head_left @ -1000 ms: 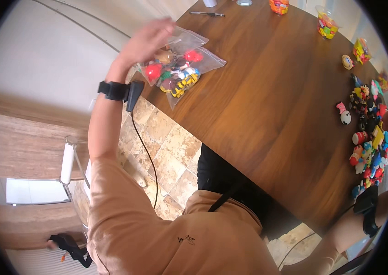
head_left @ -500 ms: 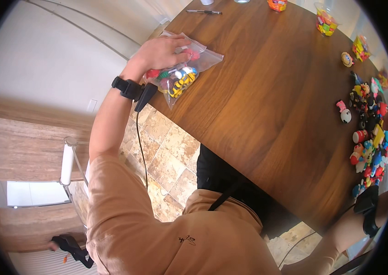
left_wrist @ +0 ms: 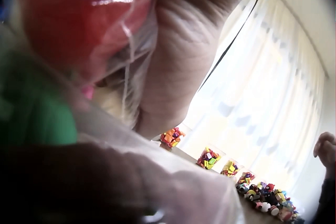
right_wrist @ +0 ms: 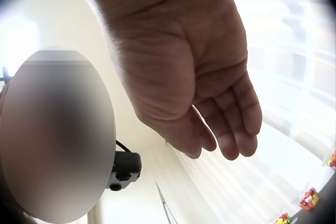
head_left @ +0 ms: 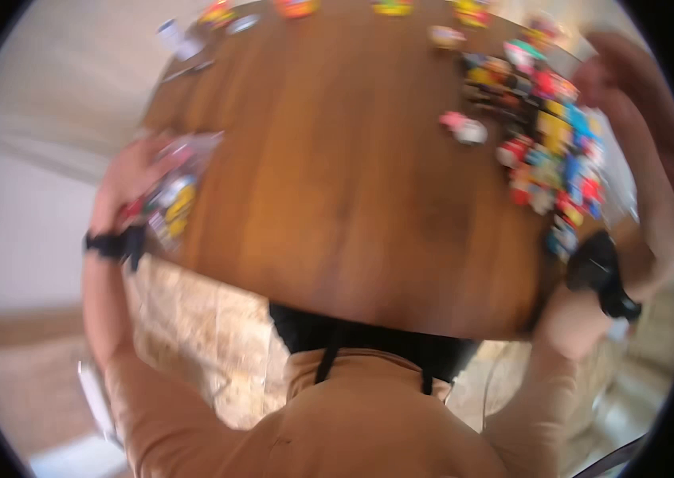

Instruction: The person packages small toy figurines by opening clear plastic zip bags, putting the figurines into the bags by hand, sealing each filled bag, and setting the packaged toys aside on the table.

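Bagged toys [head_left: 182, 209] lie at the table's [head_left: 337, 199] left edge, under the left hand [head_left: 131, 171]; whether its fingers grip the plastic I cannot tell. One white cylinder [head_left: 178, 40], one pen [head_left: 190, 72] and one pale ring [head_left: 243, 24] sit toward the far left. Five bright containers [head_left: 297, 7] line the far edge. Broad brown wood runs across to a blurred, uncountable figure heap [head_left: 560, 135] along the right edge. Beside it, the right hand [right_wrist: 173, 61] is raised, fingers loosely bent.
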A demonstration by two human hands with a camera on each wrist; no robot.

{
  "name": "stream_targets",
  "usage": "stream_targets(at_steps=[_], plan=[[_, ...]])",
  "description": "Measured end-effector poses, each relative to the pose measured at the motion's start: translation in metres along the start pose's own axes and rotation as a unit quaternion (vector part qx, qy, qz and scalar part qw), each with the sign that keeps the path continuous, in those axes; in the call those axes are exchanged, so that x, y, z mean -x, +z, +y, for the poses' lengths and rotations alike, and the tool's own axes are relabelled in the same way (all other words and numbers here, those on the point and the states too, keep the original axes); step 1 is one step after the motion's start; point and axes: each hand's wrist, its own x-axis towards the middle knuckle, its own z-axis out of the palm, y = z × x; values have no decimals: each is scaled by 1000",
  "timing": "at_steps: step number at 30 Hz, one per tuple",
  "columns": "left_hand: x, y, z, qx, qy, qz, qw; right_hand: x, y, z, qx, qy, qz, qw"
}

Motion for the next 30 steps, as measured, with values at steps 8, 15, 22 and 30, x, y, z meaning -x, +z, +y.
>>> stream_targets(at_steps=[8,15,22,30], plan=[[-7,15,-50,58,18,-3,998,-8,-65,0,187,202,-86,958],[-10,17,-82,221,-45,-72,972,69,-202,26,251,339,-310,852],[-14,19,-86,255,-47,-89,962,171,-282,10,357,547,-241,718],[-9,23,-101,222,36,-18,974,259,-299,17,380,688,-285,548]])
